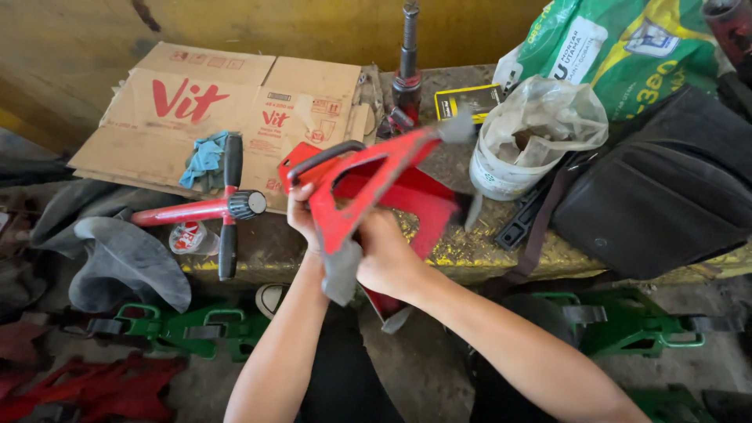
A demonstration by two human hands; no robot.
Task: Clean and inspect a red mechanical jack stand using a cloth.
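Your left hand [301, 213] and right hand [385, 262] both grasp the red steel frame [368, 176] (rigid, probably heavy, edges possibly sharp). Hold its flat arms near the bend, above the desk [462, 251].

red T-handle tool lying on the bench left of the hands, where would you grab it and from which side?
Probably the upper black grip of the red T-handle tool, from above. The crossbar lies flat, roughly front to back, with that end bare on the flattened cardboard box. The lower grip hangs over the bench edge; a blue rag crowds the left side, so approach slightly from the right.
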